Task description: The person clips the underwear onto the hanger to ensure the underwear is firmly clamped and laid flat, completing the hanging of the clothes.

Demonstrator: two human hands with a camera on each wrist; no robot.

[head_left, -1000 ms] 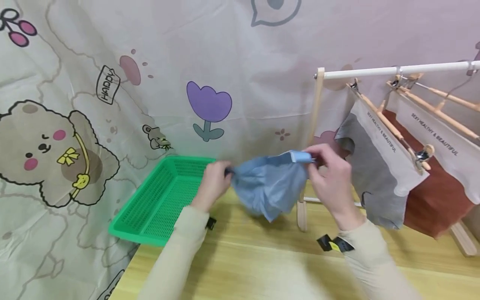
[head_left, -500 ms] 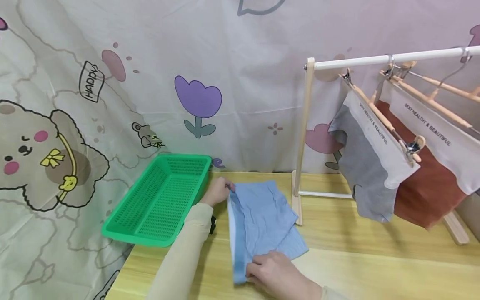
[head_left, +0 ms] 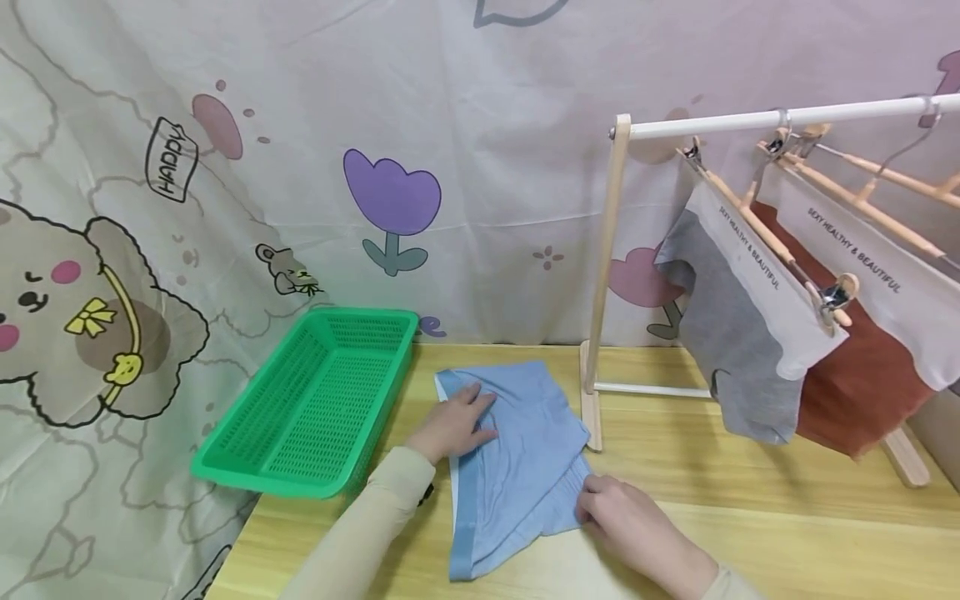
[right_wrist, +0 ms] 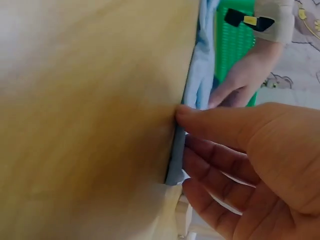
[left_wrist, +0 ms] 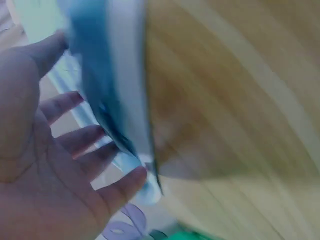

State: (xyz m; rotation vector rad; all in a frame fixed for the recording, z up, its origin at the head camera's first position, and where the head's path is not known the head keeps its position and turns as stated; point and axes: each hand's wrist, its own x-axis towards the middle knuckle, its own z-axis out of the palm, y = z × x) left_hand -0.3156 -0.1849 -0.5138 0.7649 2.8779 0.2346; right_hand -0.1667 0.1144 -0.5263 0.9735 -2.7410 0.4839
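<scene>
A pair of light blue underpants [head_left: 525, 458] lies spread on the table, its darker waistband toward the left and the leg part toward the right. My left hand [head_left: 452, 423] rests on the upper waistband side with its fingers spread over the cloth. In the left wrist view the fingers [left_wrist: 65, 105] lie slightly bent along the fabric's edge. At the lower right my right hand [head_left: 626, 521] pinches the hem of a leg. The right wrist view has the thumb [right_wrist: 200, 120] on one side of the blue edge and the fingertips on the other.
A green plastic basket [head_left: 401, 379] stands left of the garment. At right is a wooden rack [head_left: 606, 250] with a white rail, carrying clip hangers. Grey underpants [head_left: 738, 325] and rust-red underpants [head_left: 862, 383] hang there. A printed cloth [head_left: 495, 167] covers the wall behind.
The blue underpants went from being held up and bunched between both hands to lying flat. My left hand then moved onto the cloth, and my right moved from the waistband to the leg hem.
</scene>
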